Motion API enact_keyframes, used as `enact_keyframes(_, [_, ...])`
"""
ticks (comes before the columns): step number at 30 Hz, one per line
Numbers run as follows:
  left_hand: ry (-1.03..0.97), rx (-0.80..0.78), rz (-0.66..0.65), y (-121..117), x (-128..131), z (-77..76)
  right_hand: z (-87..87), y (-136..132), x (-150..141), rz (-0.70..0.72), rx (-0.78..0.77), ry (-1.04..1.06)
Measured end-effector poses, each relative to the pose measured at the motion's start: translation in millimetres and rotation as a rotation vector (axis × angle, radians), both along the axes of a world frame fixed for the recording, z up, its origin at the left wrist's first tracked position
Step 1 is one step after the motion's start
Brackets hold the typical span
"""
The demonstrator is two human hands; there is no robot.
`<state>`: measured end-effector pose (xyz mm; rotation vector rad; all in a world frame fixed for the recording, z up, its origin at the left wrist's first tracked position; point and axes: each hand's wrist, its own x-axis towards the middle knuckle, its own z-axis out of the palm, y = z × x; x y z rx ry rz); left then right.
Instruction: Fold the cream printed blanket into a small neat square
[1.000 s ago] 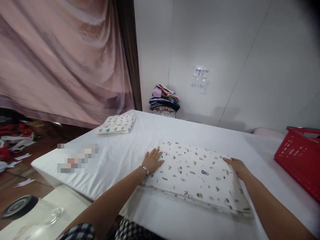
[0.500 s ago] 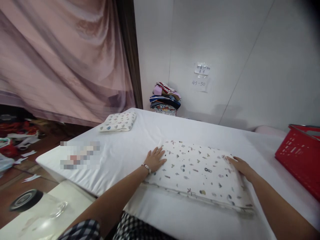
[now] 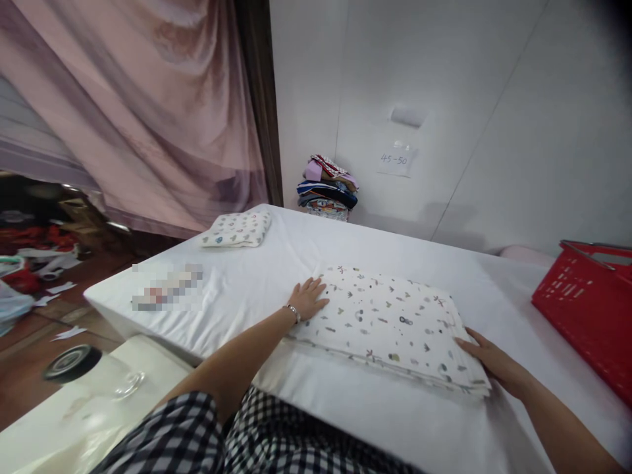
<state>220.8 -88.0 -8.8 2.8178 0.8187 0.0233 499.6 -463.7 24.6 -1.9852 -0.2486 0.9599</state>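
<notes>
A folded white cloth with small printed figures (image 3: 390, 322) lies flat on the white-sheeted bed (image 3: 257, 289). My left hand (image 3: 309, 298) rests flat on its left edge, fingers spread, a bracelet at the wrist. My right hand (image 3: 486, 359) lies at the cloth's near right corner, fingers stretched against the folded edge. Neither hand holds anything.
A smaller folded cloth of the same print (image 3: 237, 229) sits at the bed's far left corner. A pile of folded clothes (image 3: 326, 187) stands against the wall. A red basket (image 3: 587, 309) is at the right. A pink curtain (image 3: 138, 112) hangs left; a glass (image 3: 93, 375) stands on a pale surface near left.
My right hand has slid from the cloth's far right side down to its near right corner. The left hand has stayed on the left edge. The view has shifted slightly.
</notes>
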Motion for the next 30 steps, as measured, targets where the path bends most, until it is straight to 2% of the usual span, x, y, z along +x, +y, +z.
enact_keyframes(4, [-0.003,-0.014,0.003,-2,0,3.3,-3.8,-3,-4,-0.051,0.005,-0.069])
enact_keyframes(11, [-0.007,-0.151,0.039,2,-5,12.6,-11.7,-10,-2,-0.029,-0.06,-0.205])
enact_keyframes(15, [-0.066,-0.146,0.029,3,-32,15.8,-15.3,-18,-3,-0.002,-0.08,-0.238])
enact_keyframes(18, [-0.23,-0.18,0.079,-2,-65,15.2,-21.7,-24,-2,0.039,-0.112,-0.285])
enact_keyframes(21, [-0.416,-0.239,0.168,-13,-93,13.2,-27.0,-26,-4,0.07,-0.254,-0.478])
enact_keyframes(23, [-0.496,-0.226,0.129,-22,-104,12.1,-27.0,-20,-15,0.109,-0.318,-0.704])
enact_keyframes(26, [-0.537,-0.132,0.001,-35,-105,12.3,-23.5,0,-44,0.248,-0.208,-1.005])
enact_keyframes(28, [-0.499,-0.058,-0.054,-44,-99,12.9,-23.8,17,-66,0.354,-0.112,-1.099])
enact_keyframes(30, [-0.398,-0.009,-0.078,-52,-93,12.2,-29.7,31,-84,0.475,-0.089,-1.128])
